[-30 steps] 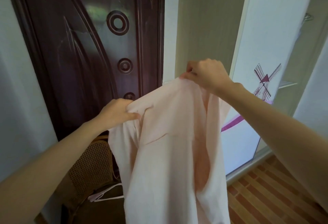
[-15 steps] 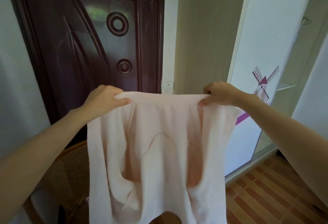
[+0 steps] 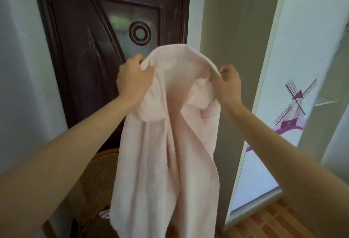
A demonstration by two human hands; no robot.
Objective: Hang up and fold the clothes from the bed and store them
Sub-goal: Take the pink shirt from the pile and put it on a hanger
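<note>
Head view: left hand [image 3: 135, 76] grips the pink shirt [image 3: 170, 143] at its upper edge, right hand [image 3: 227, 83] pinches the opposite side, before a dark door [image 3: 94, 30].

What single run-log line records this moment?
step: holding up garment | left hand: grips pink shirt top edge | right hand: pinches top edge | backdrop: dark door | hanger: none seen
</note>
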